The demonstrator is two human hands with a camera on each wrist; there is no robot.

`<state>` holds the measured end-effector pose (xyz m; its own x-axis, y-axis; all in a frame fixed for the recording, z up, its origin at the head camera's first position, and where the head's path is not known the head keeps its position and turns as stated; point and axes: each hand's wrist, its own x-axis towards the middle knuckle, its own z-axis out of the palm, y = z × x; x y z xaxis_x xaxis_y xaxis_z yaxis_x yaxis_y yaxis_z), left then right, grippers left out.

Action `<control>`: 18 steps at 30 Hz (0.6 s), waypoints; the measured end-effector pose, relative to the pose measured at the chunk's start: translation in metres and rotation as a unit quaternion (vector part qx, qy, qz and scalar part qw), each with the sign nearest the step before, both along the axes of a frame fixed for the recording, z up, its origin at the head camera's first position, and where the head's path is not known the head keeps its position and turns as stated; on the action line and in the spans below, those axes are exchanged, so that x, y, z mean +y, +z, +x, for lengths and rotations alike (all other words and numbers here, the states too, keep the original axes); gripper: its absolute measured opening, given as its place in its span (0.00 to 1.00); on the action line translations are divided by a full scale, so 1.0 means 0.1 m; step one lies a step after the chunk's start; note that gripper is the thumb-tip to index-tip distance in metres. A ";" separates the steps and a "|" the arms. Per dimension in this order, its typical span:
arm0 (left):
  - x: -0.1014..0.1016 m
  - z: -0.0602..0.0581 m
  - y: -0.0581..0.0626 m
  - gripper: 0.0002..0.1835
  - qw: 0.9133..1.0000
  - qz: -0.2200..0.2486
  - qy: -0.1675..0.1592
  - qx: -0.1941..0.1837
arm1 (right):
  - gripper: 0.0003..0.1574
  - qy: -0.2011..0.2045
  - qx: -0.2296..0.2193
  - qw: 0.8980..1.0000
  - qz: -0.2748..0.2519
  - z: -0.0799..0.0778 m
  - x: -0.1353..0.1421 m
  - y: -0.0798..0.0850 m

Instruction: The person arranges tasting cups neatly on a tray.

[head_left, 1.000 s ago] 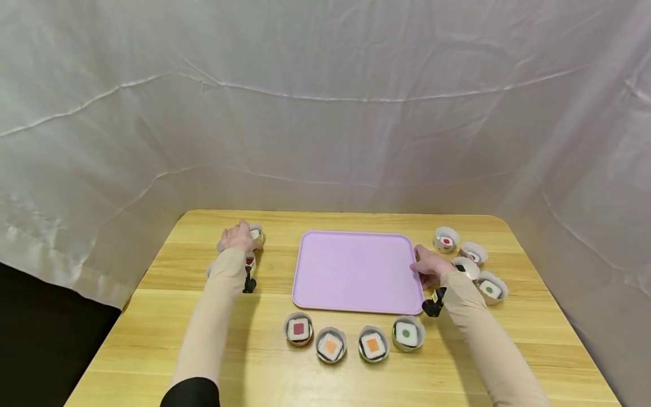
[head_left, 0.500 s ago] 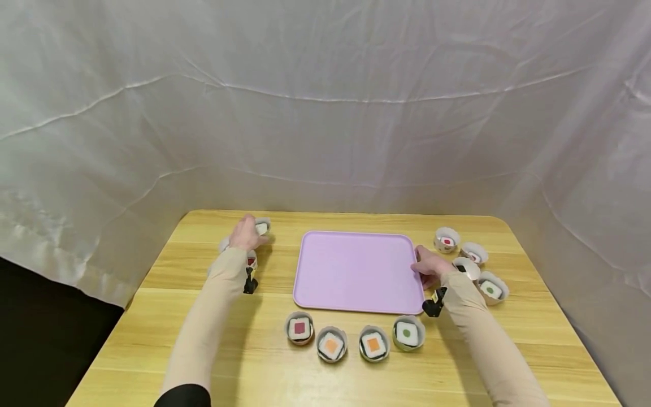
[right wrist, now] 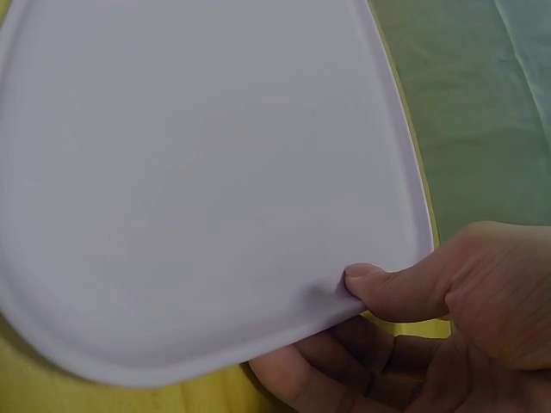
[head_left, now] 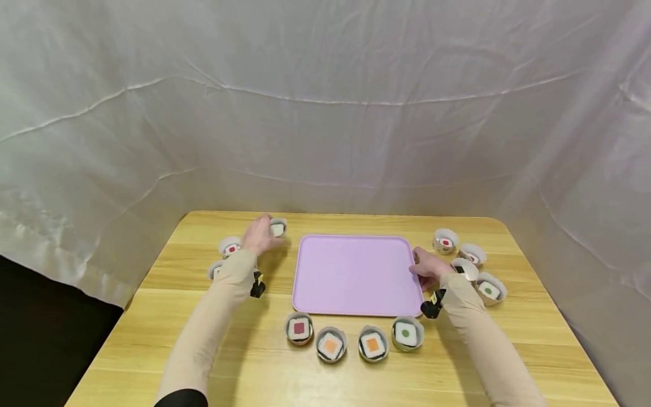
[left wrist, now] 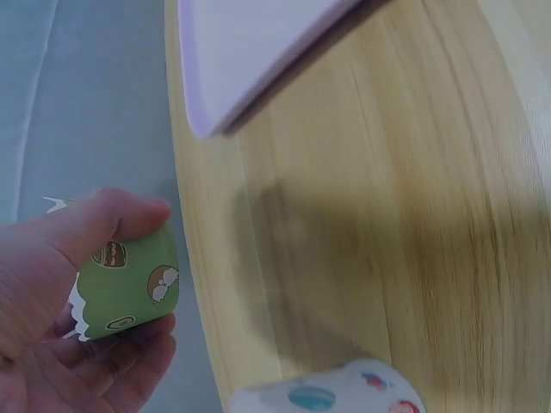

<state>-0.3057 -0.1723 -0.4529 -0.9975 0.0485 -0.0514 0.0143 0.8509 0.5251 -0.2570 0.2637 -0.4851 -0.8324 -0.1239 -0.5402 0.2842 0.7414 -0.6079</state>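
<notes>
1. Just left of the far left corner of the lavender tray (head_left: 356, 274), the left hand (head_left: 258, 236) grips a green paper cup (left wrist: 129, 284), thumb on one side and fingers curled along the other; a white-topped piece (head_left: 277, 230) sits inside the cup.
2. At the tray's right edge, the right hand (head_left: 429, 265) pinches the rim, its thumb on top and its other fingers underneath.
3. Left of the tray, beside the left forearm (head_left: 218, 316), are two pale cups (head_left: 224, 244), partly covered by the sleeve. A white printed cup (left wrist: 336, 391) shows cut off at the bottom of the left wrist view.
4. Right of the tray, around the right wrist, is a cluster of four cups (head_left: 445, 233), one holding a green-centred piece (head_left: 490, 290).
5. Along the tray's near side, four more cups (head_left: 298, 315) stand in a curved row; their pieces have one dark red, two orange and one green centre.
6. Beneath the tray spreads a wooden table (head_left: 305, 387); beyond its far side hangs a pale curtain (head_left: 325, 141).
</notes>
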 end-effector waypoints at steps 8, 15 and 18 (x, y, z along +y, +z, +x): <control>0.23 0.01 0.00 0.34 1.000 0.006 -0.030 0.000 | 0.27 0.003 0.000 1.000 0.008 -0.02 -0.02 0.01; 0.40 0.02 -0.04 0.34 0.999 0.003 -0.037 -0.006 | 0.25 -0.003 -0.004 1.000 -0.006 -0.01 -0.04 0.01; 0.46 0.02 -0.05 0.34 0.999 -0.004 -0.041 -0.002 | 0.24 -0.003 -0.002 1.000 -0.008 0.00 -0.04 0.01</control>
